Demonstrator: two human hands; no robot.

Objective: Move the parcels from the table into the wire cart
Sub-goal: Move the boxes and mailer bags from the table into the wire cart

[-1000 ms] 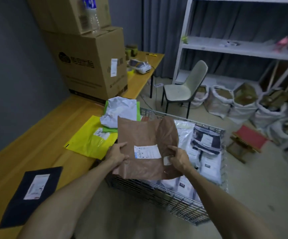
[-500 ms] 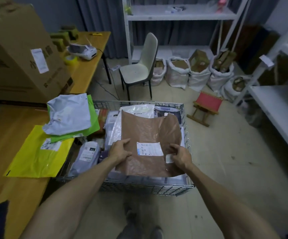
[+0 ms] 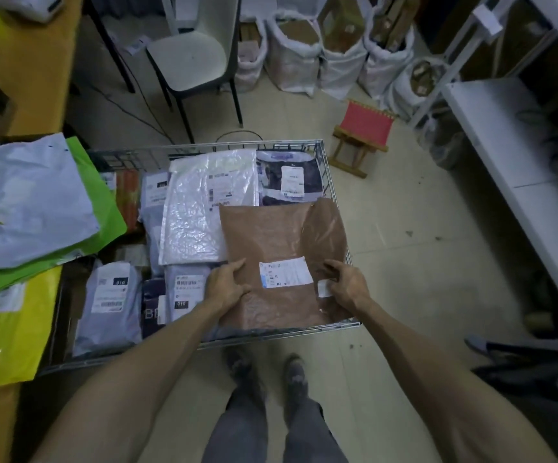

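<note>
My cart sits just right of the table, a parcel in its near right corner atop other parcels. Behind it I see a chair, sacks right of that, a stool off the far right corner, a shelf beyond

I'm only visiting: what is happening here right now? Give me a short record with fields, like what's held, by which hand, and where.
Held: brown parcel
Left hand: grips its left edge
Right hand: grips its right edge
Place: near right corner of wire cart, above other parcels
Left on table: yellow parcel, green parcel, pale grey parcel
</note>
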